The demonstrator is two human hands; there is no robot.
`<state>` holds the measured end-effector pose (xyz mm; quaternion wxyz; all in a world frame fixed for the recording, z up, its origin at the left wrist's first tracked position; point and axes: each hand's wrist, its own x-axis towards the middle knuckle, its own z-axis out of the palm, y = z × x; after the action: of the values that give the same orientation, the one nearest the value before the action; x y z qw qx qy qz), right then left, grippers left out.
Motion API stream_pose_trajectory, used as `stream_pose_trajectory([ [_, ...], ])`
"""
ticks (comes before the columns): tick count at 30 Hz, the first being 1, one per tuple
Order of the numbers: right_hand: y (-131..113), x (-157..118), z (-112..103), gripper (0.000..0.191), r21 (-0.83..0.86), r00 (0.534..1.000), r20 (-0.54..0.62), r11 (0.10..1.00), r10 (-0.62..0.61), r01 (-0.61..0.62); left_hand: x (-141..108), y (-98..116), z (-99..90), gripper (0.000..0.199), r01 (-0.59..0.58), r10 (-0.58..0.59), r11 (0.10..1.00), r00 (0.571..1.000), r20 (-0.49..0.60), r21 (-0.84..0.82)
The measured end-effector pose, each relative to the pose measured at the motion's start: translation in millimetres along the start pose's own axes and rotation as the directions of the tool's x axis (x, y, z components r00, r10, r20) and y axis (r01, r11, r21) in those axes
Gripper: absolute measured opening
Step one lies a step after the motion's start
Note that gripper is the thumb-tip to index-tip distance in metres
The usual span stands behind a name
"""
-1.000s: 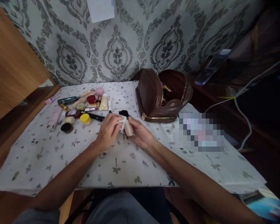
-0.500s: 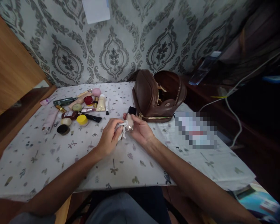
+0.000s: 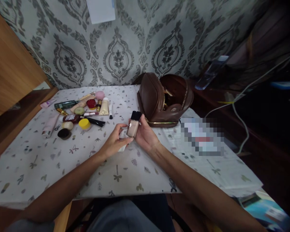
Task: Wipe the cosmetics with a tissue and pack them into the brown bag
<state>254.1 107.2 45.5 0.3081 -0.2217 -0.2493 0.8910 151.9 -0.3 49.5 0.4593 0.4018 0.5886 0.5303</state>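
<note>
A foundation bottle [image 3: 133,127] with beige contents and a black cap rests upright, slightly tilted, in my right hand [image 3: 146,134], whose fingers are closed around it. My left hand [image 3: 114,140] is beside it, its thumb against the bottle's lower end and its fingers curled. Part of a white wiping cloth [image 3: 122,147] shows beneath my left palm; the rest is hidden by the hand. Right behind the bottle stands a brown leather bag [image 3: 151,96], its top unzipped and gaping.
Cosmetics lie at the left of the cloth-covered table, among them a yellow-lidded jar [image 3: 84,124], a black round jar [image 3: 64,133], a cream tube [image 3: 104,107] and a pink sponge [image 3: 100,95]. A blurred-out item [image 3: 203,137] lies right. A clear bottle [image 3: 211,72] stands beyond the bag.
The foundation bottle has turned in my right hand and shows more of its front. My left thumb has moved onto its lower end, and the white cloth has dropped mostly beneath my left hand.
</note>
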Motion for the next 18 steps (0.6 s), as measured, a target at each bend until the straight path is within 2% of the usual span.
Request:
stream_pose_trajectory([
  [4, 2.3, 1.8, -1.0, 0.038, -0.031, 1.000, -0.024, 1.000, -0.007, 0.006, 1.7, 1.6, -2.6, 0.057, 0.034, -0.034, 0.995, 0.999, 0.000, -0.092],
  [8, 0.2, 1.6, -2.1, 0.034, -0.063, 0.994, 0.000, 0.992, -0.107, 0.107, 7.1, 4.8, -12.2, 0.057, 0.015, -0.036, 0.988, 0.990, -0.138, -0.151],
  [11, -1.5, 0.5, -2.7, 0.034, -0.090, 0.985, -0.012, 0.982, -0.169, 0.168, 12.9, 10.3, -24.1, 0.048, -0.065, 0.006, 0.978, 0.960, -0.280, -0.200],
  [13, -1.3, -0.7, -2.4, 0.036, -0.131, 0.990, -0.027, 0.982, -0.142, 0.137, 16.5, 13.9, -31.8, 0.043, -0.132, 0.043, 0.966, 0.931, -0.364, -0.224],
  [16, 0.8, -3.6, -1.0, 0.035, -0.278, 0.996, 0.011, 0.956, -0.092, 0.091, 20.2, 15.5, -39.5, 0.036, -0.217, 0.098, 0.951, 0.889, -0.447, -0.221],
  [18, 2.8, -5.7, -0.3, 0.034, -0.406, 0.994, 0.062, 0.908, -0.088, 0.106, 21.5, 12.9, -41.7, 0.032, -0.252, 0.127, 0.946, 0.868, -0.481, -0.204],
])
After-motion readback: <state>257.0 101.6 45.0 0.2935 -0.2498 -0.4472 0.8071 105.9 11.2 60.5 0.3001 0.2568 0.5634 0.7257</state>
